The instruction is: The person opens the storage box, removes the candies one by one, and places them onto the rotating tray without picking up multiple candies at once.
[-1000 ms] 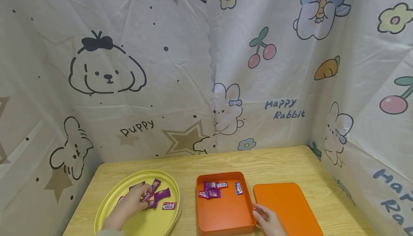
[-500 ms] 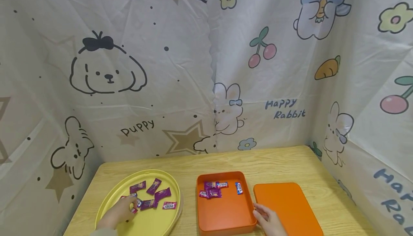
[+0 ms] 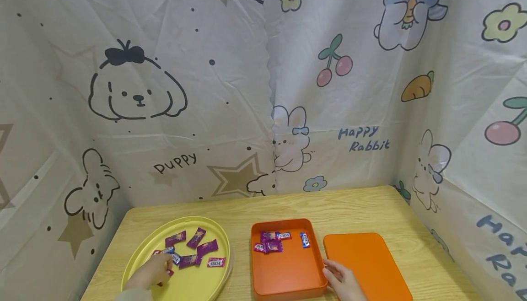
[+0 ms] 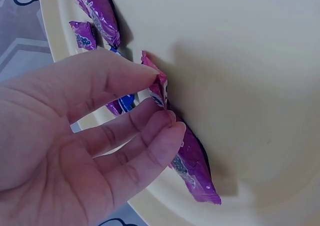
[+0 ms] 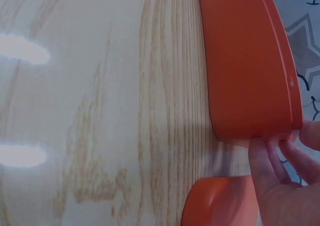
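Observation:
My left hand (image 3: 150,270) is low over the left part of a round yellow tray (image 3: 187,287). In the left wrist view, its thumb and fingertips pinch a small pink wrapped candy (image 4: 159,89), with a purple-wrapped candy (image 4: 195,168) just beyond the fingers. Several more candies lie on the tray, among them a purple one (image 3: 196,238), a pink one (image 3: 216,262) and a blue one (image 3: 175,258). My right hand (image 3: 345,282) grips the right wall of an orange box (image 3: 284,273) near its front corner, thumb at the rim and fingers against the outside.
Inside the box, toward its back, lie purple candies (image 3: 273,246), smaller pink ones and a blue one (image 3: 304,240). A flat orange lid (image 3: 370,264) is on the wooden table (image 3: 346,209) to the box's right. A printed curtain (image 3: 230,145) hangs behind the table.
My left hand has drawn back leftward and nearer from the middle of the candies, uncovering purple and blue ones. The right hand and the box have stayed put.

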`<action>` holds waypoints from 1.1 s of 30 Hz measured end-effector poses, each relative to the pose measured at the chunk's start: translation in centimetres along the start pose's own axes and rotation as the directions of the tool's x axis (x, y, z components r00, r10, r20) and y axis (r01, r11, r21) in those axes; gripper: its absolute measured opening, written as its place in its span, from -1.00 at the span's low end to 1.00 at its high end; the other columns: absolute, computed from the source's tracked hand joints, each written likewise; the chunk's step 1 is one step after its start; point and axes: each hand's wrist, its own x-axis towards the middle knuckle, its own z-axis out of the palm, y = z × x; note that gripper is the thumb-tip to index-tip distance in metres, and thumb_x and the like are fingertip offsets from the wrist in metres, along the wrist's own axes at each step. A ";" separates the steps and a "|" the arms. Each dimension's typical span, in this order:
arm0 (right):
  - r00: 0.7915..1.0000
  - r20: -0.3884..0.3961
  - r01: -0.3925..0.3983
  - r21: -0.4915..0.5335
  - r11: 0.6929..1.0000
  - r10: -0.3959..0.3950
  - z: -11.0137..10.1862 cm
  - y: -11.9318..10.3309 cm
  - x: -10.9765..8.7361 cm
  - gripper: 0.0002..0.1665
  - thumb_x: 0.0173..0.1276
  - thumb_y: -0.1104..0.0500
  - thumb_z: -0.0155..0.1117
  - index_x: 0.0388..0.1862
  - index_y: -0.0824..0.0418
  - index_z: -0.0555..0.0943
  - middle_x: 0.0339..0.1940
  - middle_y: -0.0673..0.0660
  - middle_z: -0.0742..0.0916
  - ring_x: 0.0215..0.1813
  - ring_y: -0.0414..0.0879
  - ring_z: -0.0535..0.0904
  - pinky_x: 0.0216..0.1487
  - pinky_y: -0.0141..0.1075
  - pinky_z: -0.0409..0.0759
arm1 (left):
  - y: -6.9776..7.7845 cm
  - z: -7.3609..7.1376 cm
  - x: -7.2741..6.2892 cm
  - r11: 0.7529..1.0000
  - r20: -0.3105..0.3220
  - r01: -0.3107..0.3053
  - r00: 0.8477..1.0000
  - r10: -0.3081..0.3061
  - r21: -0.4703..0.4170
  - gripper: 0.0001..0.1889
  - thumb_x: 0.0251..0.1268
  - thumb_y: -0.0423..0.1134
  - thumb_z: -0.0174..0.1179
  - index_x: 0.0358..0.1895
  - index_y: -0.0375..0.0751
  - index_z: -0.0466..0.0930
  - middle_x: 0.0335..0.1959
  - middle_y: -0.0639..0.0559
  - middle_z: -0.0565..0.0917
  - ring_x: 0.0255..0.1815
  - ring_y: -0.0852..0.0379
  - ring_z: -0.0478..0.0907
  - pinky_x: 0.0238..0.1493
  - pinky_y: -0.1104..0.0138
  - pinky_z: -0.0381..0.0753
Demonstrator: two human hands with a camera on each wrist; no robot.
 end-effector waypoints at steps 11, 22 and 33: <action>0.999 -0.022 -0.033 -0.017 0.999 0.033 0.1 -0.2 0.1 -0.40 0.35 0.08 0.11 0.13 0.57 0.36 -0.03 0.44 0.57 -0.04 0.18 0.56 -0.11 -0.10 0.58 | -0.2 0.2 0.6 0.999 0.057 0.039 0.998 -0.041 0.031 -0.64 -0.40 -0.68 0.16 -0.51 -0.21 0.31 -0.59 0.00 0.34 -0.58 0.11 0.28 -0.57 0.41 0.26; 0.999 -0.005 -0.036 0.001 0.999 0.036 0.0 -0.2 0.0 -0.39 0.36 0.07 0.09 0.14 0.57 0.35 0.00 0.48 0.54 -0.01 0.21 0.53 -0.10 -0.10 0.58 | 0.3 0.0 0.3 0.998 0.068 0.051 0.996 -0.052 0.023 -0.66 -0.37 -0.67 0.18 -0.51 -0.23 0.31 -0.60 0.00 0.34 -0.59 0.12 0.29 -0.57 0.42 0.27; 1.000 0.002 -0.016 -0.009 1.000 0.016 -0.1 -0.1 0.1 -0.39 0.35 0.07 0.09 0.14 0.57 0.35 -0.03 0.45 0.57 -0.03 0.20 0.55 -0.10 -0.10 0.58 | 0.3 -0.5 0.5 0.997 0.106 0.066 0.992 -0.068 0.028 -0.77 -0.06 -0.46 0.28 -0.34 -0.34 0.43 -0.45 -0.03 0.47 -0.47 0.05 0.39 -0.45 0.29 0.43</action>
